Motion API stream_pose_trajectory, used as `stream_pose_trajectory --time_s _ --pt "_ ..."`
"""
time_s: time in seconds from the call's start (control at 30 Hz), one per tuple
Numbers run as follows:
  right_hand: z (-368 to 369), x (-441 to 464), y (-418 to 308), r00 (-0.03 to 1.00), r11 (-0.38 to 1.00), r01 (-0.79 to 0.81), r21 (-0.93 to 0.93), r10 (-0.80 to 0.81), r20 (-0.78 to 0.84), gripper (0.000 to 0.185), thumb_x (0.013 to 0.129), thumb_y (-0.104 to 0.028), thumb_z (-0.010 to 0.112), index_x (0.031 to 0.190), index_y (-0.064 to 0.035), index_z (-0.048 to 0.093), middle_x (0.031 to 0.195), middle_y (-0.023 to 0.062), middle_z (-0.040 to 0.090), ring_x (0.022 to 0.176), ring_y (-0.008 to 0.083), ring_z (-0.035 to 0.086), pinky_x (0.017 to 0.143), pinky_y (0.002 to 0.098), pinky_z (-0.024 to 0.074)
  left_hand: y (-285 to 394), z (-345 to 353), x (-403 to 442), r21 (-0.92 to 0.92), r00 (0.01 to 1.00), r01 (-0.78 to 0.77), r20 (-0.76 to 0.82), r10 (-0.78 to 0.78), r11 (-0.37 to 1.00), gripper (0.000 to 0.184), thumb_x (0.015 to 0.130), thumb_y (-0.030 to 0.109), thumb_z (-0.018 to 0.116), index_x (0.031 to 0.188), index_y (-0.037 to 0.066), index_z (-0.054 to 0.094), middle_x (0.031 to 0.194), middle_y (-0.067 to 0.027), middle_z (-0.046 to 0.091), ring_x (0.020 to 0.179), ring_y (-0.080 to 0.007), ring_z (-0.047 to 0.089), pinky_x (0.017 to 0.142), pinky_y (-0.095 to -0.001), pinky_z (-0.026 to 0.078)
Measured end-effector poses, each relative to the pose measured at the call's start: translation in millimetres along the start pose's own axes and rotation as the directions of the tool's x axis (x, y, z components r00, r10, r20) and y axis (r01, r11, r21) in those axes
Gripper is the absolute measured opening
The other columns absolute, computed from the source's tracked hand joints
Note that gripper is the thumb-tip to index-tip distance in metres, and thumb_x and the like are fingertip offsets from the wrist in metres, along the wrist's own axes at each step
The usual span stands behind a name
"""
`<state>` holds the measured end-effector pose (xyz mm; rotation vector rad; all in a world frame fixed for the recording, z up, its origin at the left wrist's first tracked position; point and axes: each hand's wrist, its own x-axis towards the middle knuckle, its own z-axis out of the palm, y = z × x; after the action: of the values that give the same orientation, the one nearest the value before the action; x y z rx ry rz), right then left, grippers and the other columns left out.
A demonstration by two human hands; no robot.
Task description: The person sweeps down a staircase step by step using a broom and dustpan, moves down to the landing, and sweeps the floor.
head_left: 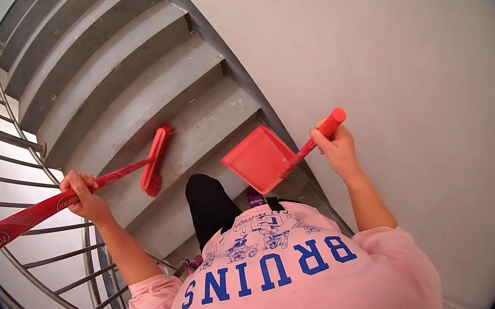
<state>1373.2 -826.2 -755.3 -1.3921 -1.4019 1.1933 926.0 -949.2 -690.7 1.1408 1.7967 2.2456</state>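
Note:
My left hand (82, 193) is wrapped round the thick red broom handle (31, 218) at the left. The red broom head (158, 161) with its bristles is over a grey stair step, in front of my raised knee. In my right hand (335, 143), near the wall, is the short handle of a red dustpan (260, 159). The pan hangs above the steps in front of my body, its inside showing. I cannot make out any dirt in it.
Grey curved steps (120, 87) climb toward the upper left. A metal railing (24, 143) runs along the left side. A pale wall (413, 82) with a dark skirting edge stands on the right. My shoes show partly below my body.

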Motion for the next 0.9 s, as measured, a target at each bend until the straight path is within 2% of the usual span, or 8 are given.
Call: stream_pose_trajectory --time_s 0.27,0.37,0.47,0.57,0.9 --pt "10 -1 76 0.999 0.99 0.032 -0.134 -0.032 0.003 0.016 0.08 -0.015 0.066 0.082 -0.005 0.054 0.073 0.0036 0.054 0.069 0.0142 0.052 0.066 0.0286 0.0431 5 -4 -11 0.002 1.0 -0.019 0.009 0.019 1.0 0.014 0.091 0.015 0.055 0.084 0.005 0.049 0.059 -0.0021 0.046 0.05 -0.0094 0.042 0.055 -0.0259 0.042" --pt "16 -4 89 0.999 0.991 0.045 -0.127 -0.048 -0.019 0.018 0.079 -0.016 0.068 0.083 -0.0046 0.055 0.074 0.0048 0.056 0.07 0.0164 0.053 0.067 0.0298 0.0439 5 -6 -13 0.001 1.0 -0.025 0.019 0.025 1.0 0.014 0.091 0.015 0.054 0.083 0.005 0.049 0.059 -0.002 0.046 0.051 -0.0095 0.042 0.056 -0.0262 0.042" --pt "19 -7 95 1.0 0.993 0.02 -0.114 -0.022 -0.015 0.019 0.079 -0.017 0.068 0.085 -0.0047 0.055 0.075 0.0055 0.057 0.071 0.0168 0.054 0.067 0.0302 0.0442 8 -4 -16 0.006 1.0 -0.022 0.016 0.022 1.0 0.014 0.092 0.014 0.054 0.083 0.004 0.049 0.059 -0.0021 0.047 0.051 -0.0095 0.042 0.056 -0.0262 0.042" --pt "21 -14 94 0.996 0.977 0.074 -0.2 -0.084 -0.042 0.019 0.079 -0.018 0.068 0.086 -0.005 0.055 0.076 0.0063 0.057 0.071 0.0179 0.054 0.067 0.03 0.0445 9 -3 -19 0.011 0.999 -0.027 0.032 0.027 1.0 0.014 0.092 0.014 0.053 0.082 0.004 0.049 0.06 -0.0022 0.047 0.051 -0.0096 0.042 0.056 -0.0262 0.042" --pt "24 -26 94 0.987 0.972 0.129 -0.196 -0.145 -0.07 0.021 0.079 -0.019 0.068 0.088 -0.0055 0.056 0.08 0.0073 0.057 0.074 0.0192 0.055 0.069 0.0302 0.0451 11 -2 -29 0.014 0.998 -0.015 0.055 0.014 1.0 0.013 0.092 0.012 0.052 0.082 0.004 0.049 0.062 -0.0027 0.047 0.054 -0.0103 0.044 0.058 -0.0265 0.043"
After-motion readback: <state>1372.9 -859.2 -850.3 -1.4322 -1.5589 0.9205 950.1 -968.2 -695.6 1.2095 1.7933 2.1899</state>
